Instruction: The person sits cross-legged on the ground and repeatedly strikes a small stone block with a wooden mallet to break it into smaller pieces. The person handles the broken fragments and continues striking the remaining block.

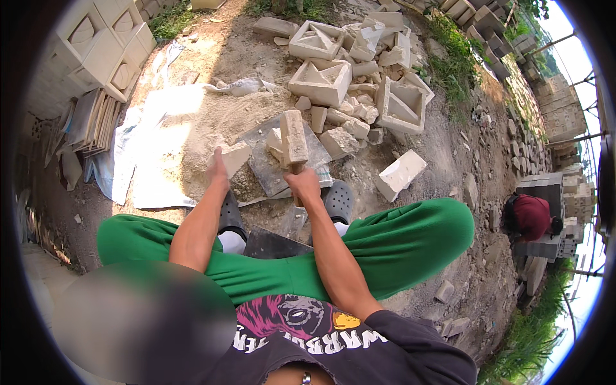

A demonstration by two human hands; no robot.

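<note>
My right hand [303,185] is wrapped round the handle of a mallet [294,138] with a long, dust-coated block head. The head is raised over a flat grey slab [263,173] on the ground between my feet. Just left of the slab, my left hand [218,169] grips a pale chunk of broken block [236,156]; its fingers are partly hidden and slightly blurred. Another pale broken piece [274,142] lies on the slab, partly covered by the mallet head.
Beyond the slab lies a heap of broken moulded blocks [321,82] and rubble. A white sheet [151,147] with sandy powder spreads to the left, near stacked boards [96,122]. One loose block [402,175] rests to the right. A person in dark red [531,217] bends at far right.
</note>
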